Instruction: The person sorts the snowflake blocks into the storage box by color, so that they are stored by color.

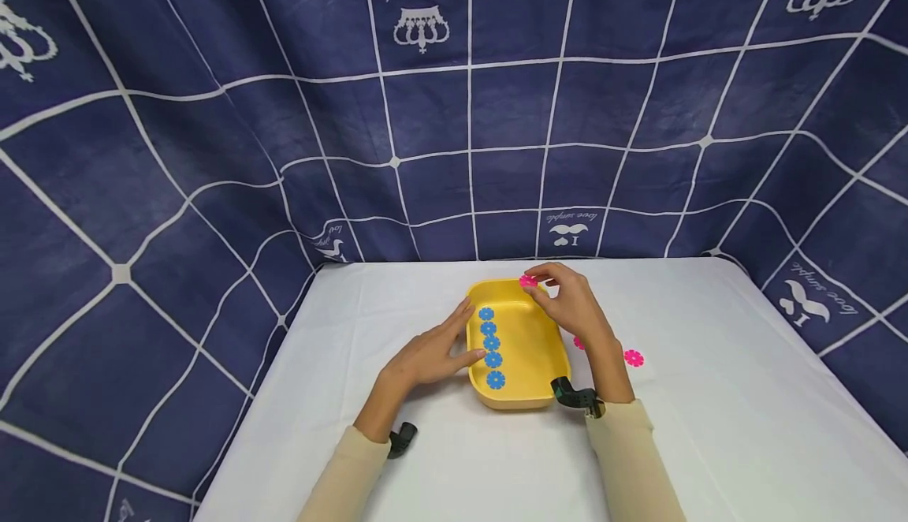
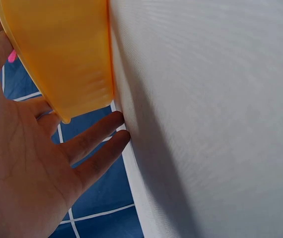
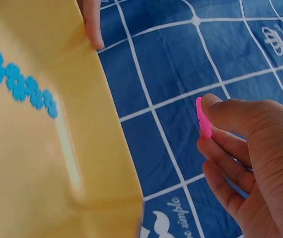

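Observation:
A yellow tray [image 1: 528,337] stands on the white table, a column of several blue flower-shaped discs [image 1: 492,343] inside along its left side. My left hand [image 1: 429,352] lies at the tray's left side with fingers extended; the thumb reaches over the rim and the index finger touches it farther back. In the left wrist view, two fingertips of the left hand [image 2: 27,148] meet the table surface. Above the tray's far right corner, my right hand [image 1: 571,301] pinches a pink flower-shaped disc [image 3: 203,118] between thumb and fingers, held apart from the tray.
One loose pink disc [image 1: 634,358] lies on the white table [image 1: 709,427] to the right. Another pink disc [image 1: 578,342], partly hidden by my right forearm, is beside the tray. A blue checked cloth [image 1: 511,112] hangs behind and along both sides.

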The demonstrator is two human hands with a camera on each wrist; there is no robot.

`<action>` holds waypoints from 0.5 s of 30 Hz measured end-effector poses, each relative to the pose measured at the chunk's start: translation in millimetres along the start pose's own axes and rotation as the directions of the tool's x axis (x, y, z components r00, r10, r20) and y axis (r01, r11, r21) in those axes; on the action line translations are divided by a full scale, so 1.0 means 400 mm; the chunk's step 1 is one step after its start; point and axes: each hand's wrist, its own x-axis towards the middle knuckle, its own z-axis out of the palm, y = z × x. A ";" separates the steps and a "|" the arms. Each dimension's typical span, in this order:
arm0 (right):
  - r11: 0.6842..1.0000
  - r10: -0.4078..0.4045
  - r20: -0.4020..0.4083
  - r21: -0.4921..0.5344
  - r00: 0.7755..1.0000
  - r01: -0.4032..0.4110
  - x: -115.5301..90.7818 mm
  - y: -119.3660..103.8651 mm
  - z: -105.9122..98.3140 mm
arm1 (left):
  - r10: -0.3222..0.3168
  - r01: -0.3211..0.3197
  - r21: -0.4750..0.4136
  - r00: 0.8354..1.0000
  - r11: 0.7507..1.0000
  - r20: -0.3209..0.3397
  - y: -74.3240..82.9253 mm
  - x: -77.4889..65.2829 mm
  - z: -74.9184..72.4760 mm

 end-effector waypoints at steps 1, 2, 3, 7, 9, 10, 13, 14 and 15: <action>1.000 -0.003 0.003 0.004 1.000 0.003 0.004 -0.003 0.005 | -0.001 0.001 0.000 1.000 1.000 -0.001 0.000 0.000 -0.001; 1.000 -0.009 0.005 0.008 1.000 0.009 0.009 -0.007 0.010 | -0.002 0.002 0.000 1.000 1.000 -0.003 0.001 0.000 -0.001; 1.000 -0.012 0.008 0.011 1.000 0.012 0.013 -0.011 0.016 | -0.003 0.003 0.001 1.000 1.000 -0.005 0.001 0.001 -0.002; 0.999 -0.028 0.023 0.028 0.999 0.028 0.028 -0.022 0.038 | -0.012 0.012 -0.001 1.000 1.000 0.003 0.000 0.002 0.001; 0.999 -0.039 0.032 0.033 0.999 0.038 0.033 -0.027 0.049 | -0.019 0.019 0.000 1.000 1.000 0.011 0.001 0.001 0.002; 0.998 -0.044 0.036 0.034 0.998 0.043 0.035 -0.029 0.054 | -0.021 0.021 0.001 1.000 1.000 0.016 0.001 0.001 0.002; 0.998 -0.054 0.045 0.039 0.998 0.052 0.044 -0.034 0.069 | -0.025 0.025 0.002 1.000 1.000 0.019 0.002 0.001 0.001; 0.998 -0.051 0.049 0.039 0.998 0.049 0.046 -0.035 0.073 | -0.026 0.026 0.003 0.999 1.000 0.018 0.002 0.000 0.000; 0.998 -0.047 0.053 0.042 0.997 0.045 0.049 -0.036 0.078 | -0.028 0.028 0.007 0.999 1.000 0.016 0.002 0.000 -0.002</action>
